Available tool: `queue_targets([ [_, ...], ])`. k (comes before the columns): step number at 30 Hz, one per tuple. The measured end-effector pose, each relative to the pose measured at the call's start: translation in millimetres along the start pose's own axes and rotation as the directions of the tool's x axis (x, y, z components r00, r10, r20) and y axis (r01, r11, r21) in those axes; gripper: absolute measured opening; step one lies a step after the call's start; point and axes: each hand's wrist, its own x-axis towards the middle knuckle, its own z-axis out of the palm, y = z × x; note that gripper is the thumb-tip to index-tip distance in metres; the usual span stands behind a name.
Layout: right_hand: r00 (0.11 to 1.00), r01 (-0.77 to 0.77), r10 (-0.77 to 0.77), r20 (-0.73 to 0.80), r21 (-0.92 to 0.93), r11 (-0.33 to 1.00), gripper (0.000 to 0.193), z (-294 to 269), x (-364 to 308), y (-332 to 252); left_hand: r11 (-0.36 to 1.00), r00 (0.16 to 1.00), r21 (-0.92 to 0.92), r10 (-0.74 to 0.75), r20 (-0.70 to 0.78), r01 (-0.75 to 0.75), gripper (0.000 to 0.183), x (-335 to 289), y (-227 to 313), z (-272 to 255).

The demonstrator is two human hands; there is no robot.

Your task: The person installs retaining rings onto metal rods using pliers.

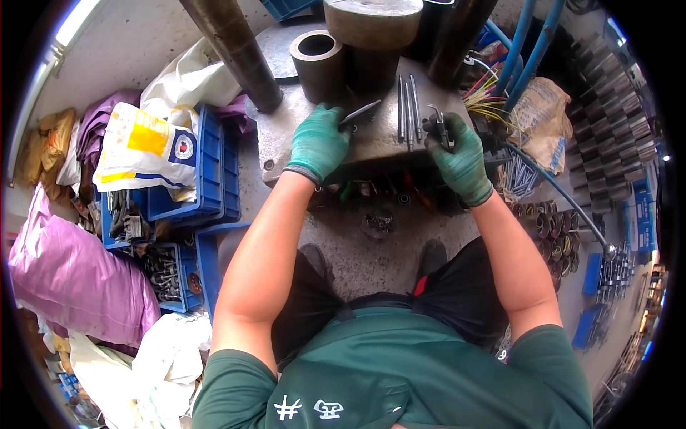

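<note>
My left hand [319, 141], in a green glove, is closed around the near end of a dark, slim metal piece [364, 110] with a pointed tip aimed right. My right hand [463, 163], gloved alike, grips a small dark metal tool [441, 130] with a bent, hooked top; its exact kind is unclear. Between the hands, slim metal rods [409, 107] lie side by side on the metal press table [282, 136]. Just beyond my left hand stands a thick-walled metal tube [316, 71], and a heavy round metal block [373, 28] rises behind it.
Two dark steel columns, left [236, 50] and right [461, 43], flank the table. Blue crates [218, 164] with metal parts and sacks stand at left. Blue pipes [525, 50], loose wires and stacked metal parts [607, 129] crowd the right. Below the table edge sit more small items.
</note>
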Motion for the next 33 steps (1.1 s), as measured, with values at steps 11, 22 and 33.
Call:
queue_targets([
  [11, 0.997, -0.07, 0.071, 0.031, -0.022, 0.997, 0.027, -16.3, -4.8, -7.6, 0.948, 0.96, 0.175, 0.244, 0.138, -0.266, 0.024, -40.5, 36.2, 3.7],
  [22, 0.996, -0.027, 0.029, 0.082, -0.02, 0.999, 0.027, -11.4, -1.3, -2.8, 0.989, 0.999, -0.146, -0.039, 0.005, 0.039, 0.031, -5.4, 8.4, 5.6],
  [33, 0.678, -0.591, 0.673, 0.297, 0.764, 0.258, 0.035, -26.6, 8.9, -17.1, 0.943, 0.99, -0.305, -0.143, -0.014, 0.132, 0.025, 7.5, -9.3, 4.4],
])
